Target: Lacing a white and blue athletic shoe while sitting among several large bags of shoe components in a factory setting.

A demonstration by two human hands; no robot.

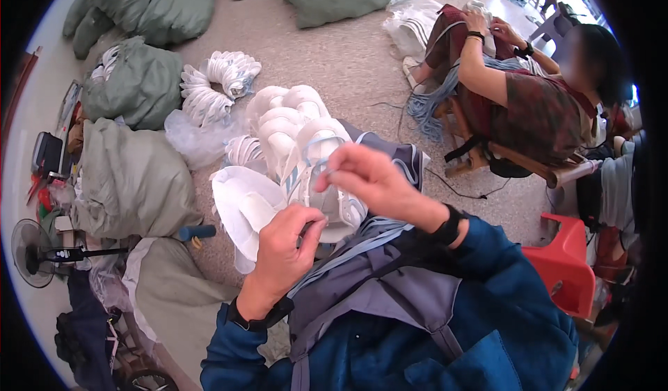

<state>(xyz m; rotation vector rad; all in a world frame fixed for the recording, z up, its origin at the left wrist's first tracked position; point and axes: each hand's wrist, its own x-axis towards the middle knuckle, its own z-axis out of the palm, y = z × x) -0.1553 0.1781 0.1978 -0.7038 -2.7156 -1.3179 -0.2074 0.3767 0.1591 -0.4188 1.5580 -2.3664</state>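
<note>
My left hand (287, 241) grips a white shoe upper (254, 203) at its lower edge, over my lap. My right hand (365, 175) is raised above it with thumb and finger pinched on a thin light-blue lace (314, 145) that loops up from the upper. A nested stack of more white uppers (289, 116) curves away behind the one I hold. Pale blue laces (355, 248) lie across my grey apron (390, 290).
Grey-green sacks (132, 175) line the floor at left and top. Another coil of white uppers (216, 85) lies on the floor. A small fan (31, 252) stands at far left. A seated person (529, 92) works at upper right; a red stool (567, 262) is beside me.
</note>
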